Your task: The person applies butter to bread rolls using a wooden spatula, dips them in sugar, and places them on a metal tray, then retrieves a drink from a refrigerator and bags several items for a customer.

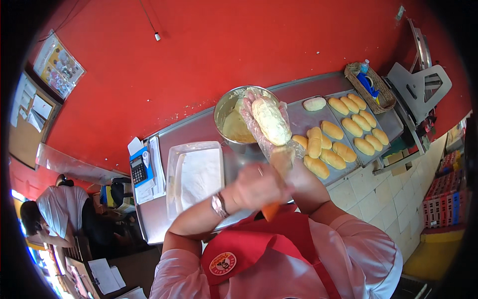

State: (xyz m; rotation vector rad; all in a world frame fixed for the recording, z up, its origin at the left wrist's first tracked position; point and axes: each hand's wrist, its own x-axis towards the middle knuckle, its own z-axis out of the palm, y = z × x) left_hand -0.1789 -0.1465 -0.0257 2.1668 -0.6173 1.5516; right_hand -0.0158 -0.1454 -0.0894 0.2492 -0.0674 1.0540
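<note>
Over the worktop, my right hand (250, 115), in a clear plastic glove, grips a bread roll (271, 121) coated in pale cream. My left hand (261, 187), bare and with a watch at its wrist, is closed around a spatula (271, 211) with an orange handle. The spatula's upper end is blurred and lies close to the lower end of the coated roll. Just behind the right hand stands a steel pot (222, 113) holding a pale yellow cream, with smears on its inner wall.
A white tub (172, 184) with white powder stands left, beside a calculator (138, 169) and papers. Plain bread rolls (332, 129) and a white-coated roll (314, 103) lie on the right. Behind them are a wicker basket (386, 101) and a slicer (423, 87). A person (67, 209) bends at far left.
</note>
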